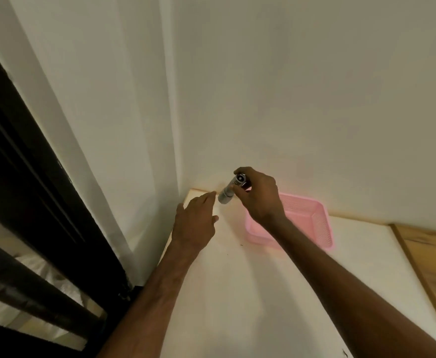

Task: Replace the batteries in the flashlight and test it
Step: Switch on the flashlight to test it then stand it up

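Observation:
A small silver-grey flashlight is held tilted above the far left corner of the white table, its round end facing me. My right hand grips the upper end with thumb and fingers. My left hand hovers just left of the flashlight's lower end, fingers extended toward it, close but apart from it, holding nothing that I can see. No batteries are visible.
A pink plastic basket sits on the table by the wall, partly behind my right wrist. A white wall corner rises behind. A dark door frame stands at left. A wooden surface borders the table at right.

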